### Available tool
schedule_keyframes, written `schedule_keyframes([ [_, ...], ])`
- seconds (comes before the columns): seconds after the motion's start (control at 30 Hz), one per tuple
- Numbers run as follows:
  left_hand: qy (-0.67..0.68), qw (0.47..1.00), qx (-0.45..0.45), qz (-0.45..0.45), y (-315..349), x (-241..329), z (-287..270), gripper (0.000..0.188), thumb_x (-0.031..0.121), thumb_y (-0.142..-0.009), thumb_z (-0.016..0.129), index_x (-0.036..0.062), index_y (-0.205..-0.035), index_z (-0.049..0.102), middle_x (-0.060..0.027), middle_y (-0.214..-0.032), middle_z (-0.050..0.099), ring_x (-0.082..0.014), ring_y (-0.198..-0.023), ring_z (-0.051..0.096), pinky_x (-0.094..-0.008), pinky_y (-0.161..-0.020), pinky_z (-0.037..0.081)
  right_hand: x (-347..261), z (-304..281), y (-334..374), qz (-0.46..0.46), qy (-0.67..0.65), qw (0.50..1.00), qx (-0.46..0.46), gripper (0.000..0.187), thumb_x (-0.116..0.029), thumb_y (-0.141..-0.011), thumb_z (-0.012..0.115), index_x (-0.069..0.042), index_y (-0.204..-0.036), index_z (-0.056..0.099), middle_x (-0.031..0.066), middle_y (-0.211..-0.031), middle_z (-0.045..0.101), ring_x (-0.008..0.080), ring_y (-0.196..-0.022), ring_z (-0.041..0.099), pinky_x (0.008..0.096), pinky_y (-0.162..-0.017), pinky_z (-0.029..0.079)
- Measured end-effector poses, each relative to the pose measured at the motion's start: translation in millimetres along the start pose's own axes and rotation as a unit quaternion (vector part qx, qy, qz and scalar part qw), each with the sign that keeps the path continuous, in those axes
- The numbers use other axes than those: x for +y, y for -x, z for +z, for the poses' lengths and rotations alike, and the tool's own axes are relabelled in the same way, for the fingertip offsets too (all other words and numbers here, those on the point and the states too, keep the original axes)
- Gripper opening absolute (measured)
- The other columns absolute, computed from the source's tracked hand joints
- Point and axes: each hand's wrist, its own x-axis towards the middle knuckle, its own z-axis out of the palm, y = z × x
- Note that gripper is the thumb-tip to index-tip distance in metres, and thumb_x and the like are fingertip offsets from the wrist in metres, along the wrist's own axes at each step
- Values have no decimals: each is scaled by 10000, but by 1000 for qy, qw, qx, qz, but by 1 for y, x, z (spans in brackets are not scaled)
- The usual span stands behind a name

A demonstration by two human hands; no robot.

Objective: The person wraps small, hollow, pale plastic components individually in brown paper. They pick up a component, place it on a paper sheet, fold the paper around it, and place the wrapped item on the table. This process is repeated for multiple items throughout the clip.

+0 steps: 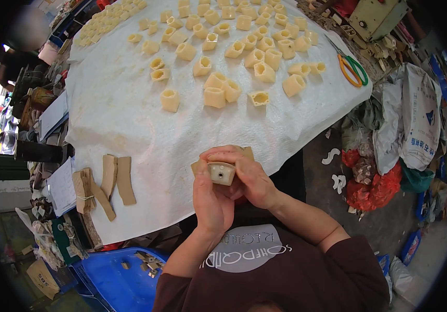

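Observation:
Both hands are closed round one cream, block-shaped piece (221, 174) with a small dark hole in its end face, held above the front edge of the white-covered table. My left hand (212, 205) presses its left side. My right hand (252, 179) curls over its top and right side. A tan strip (248, 152) shows behind the fingers and appears bent round the piece; most of it is hidden. On the table to the left lie several loose tan strips (124, 179) beside a tied bundle of strips (82, 191).
Many hollow cream pieces (214, 97) stand across the white sheet (130, 125). Scissors (352, 70) with orange and green handles lie at its right edge. A blue tub (124, 281) with small brown bits sits below left. Plastic bags (421, 119) and red bags (372, 190) are heaped at right.

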Motion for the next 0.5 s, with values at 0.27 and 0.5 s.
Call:
schedule_keyframes([
  [0.27,-38,996,66,50,7,-1,-8,391,436,-927,297,118,-1088,457,-33,-969,520,-127,-721,490,-251,-549,390,7,13,2,-15,57,998,-15,321,-205,-905,407,-15,-1148,497,130,-1194,466,213,-1091,450,297,-921,355],
  [0.5,-217,898,187,335,52,49,-96,360,369,-921,376,31,-1000,470,-89,-848,547,-95,-560,452,-197,-430,346,12,-12,-18,-88,383,918,-57,273,-38,-655,686,-28,-894,555,87,-1008,548,251,-916,495,365,-797,402],
])
